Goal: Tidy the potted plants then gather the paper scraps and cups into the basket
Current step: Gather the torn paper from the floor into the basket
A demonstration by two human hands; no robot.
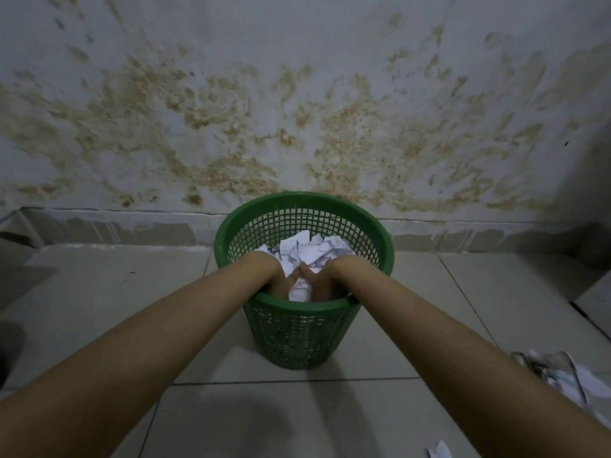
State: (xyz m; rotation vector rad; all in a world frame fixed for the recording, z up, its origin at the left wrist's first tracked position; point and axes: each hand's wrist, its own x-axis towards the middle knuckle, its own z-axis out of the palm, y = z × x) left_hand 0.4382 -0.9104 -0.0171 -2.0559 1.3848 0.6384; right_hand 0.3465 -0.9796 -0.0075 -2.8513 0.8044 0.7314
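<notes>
We reach both arms down into the basket (304, 328), a green mesh bin standing upright on the tiled floor (99, 292) close to the stained wall (297, 94), its mouth facing up and its long axis vertical; inside it lie crumpled paper scraps (314, 251), white with faint dark marks too small to read; we see no brand or label on the basket; our left hand (287, 285) and right hand (318, 285) sit low behind the near rim, close together, fingers meeting over a white wad (300, 292) between them; whether they grip it or only press it we cannot tell; more scraps (582, 381) lie on the floor at the right, well apart from the basket.
</notes>
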